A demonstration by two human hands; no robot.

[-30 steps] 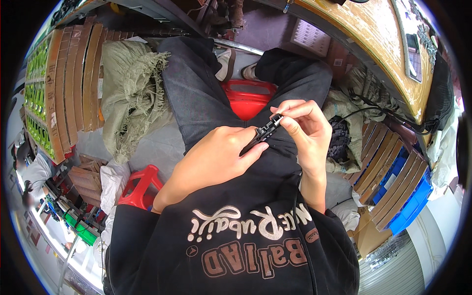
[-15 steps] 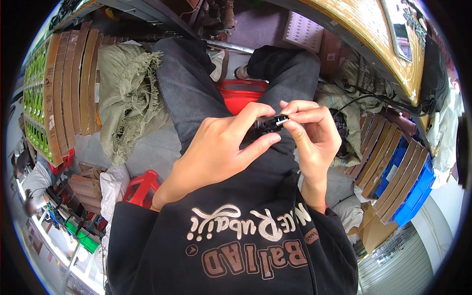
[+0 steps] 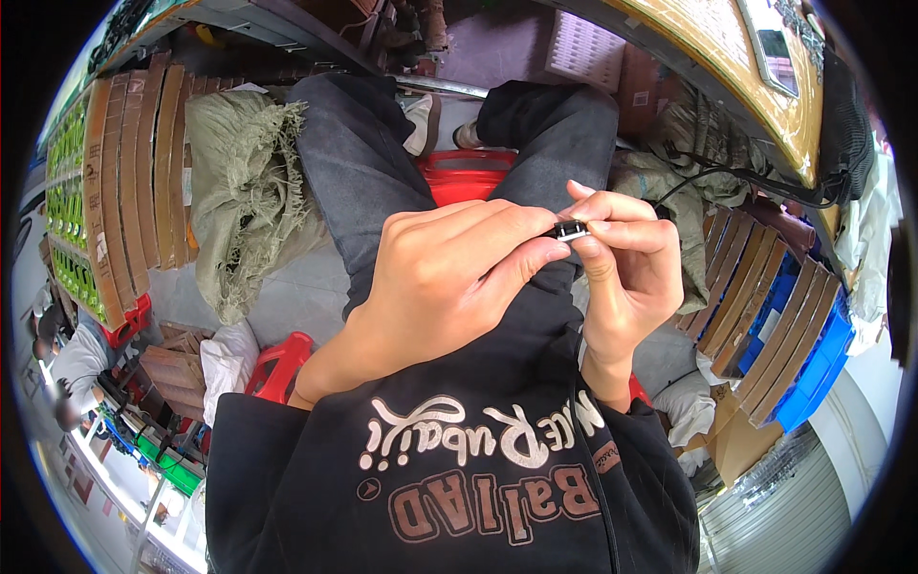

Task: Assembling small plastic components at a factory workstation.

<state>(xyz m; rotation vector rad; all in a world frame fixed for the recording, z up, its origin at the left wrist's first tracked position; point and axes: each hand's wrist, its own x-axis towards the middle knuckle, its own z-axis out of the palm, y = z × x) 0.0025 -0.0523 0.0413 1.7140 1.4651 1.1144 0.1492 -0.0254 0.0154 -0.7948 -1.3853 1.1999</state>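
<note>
A small black part (image 3: 571, 230) with a pale, shiny strip along one edge is held between both hands above my lap; its exact kind does not show. My left hand (image 3: 442, 275) is closed on its left end, thumb below and fingers above, which hides most of the part. At the other end, my right hand (image 3: 626, 268) pinches it between thumb and fingertips, with one finger raised off it.
Under my legs is a red stool (image 3: 466, 176). Woven sacks (image 3: 239, 201) and stacked cartons (image 3: 134, 177) stand on my left. A wooden table (image 3: 703, 43) edges the upper right, above more cartons and blue bins (image 3: 813, 368). Another person (image 3: 81, 368) is far left.
My left fingers have closed over the black part, covering much of it. Both hands and the part have shifted slightly right.
</note>
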